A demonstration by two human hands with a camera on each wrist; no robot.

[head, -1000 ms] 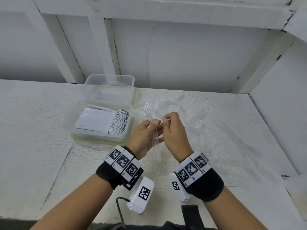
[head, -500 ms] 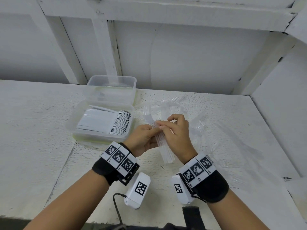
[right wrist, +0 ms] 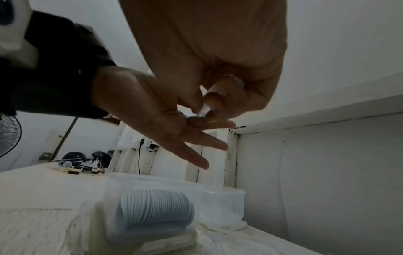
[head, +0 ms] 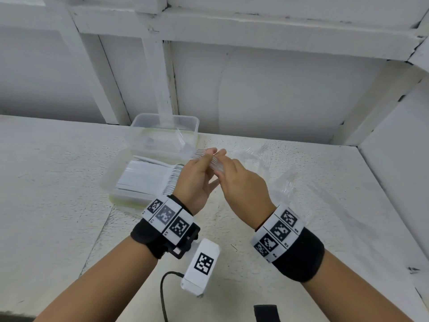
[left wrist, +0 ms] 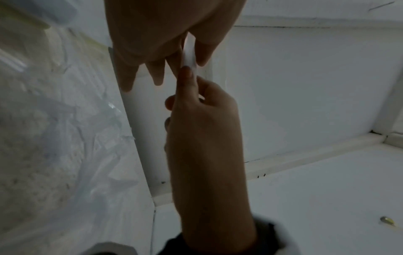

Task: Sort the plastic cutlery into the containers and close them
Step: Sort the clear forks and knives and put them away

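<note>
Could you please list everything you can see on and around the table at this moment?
Near container: one, clear, table left, holds white spoons.
Far container: one, clear, behind the near one.
Fork bundle: one, clear, held between both hands.
Loose forks: several, clear, table right of the hands.
Plastic wrap: clear, table right.
Table: one, white.
Left hand: holds the bundle.
Right hand: pinches the bundle.
</note>
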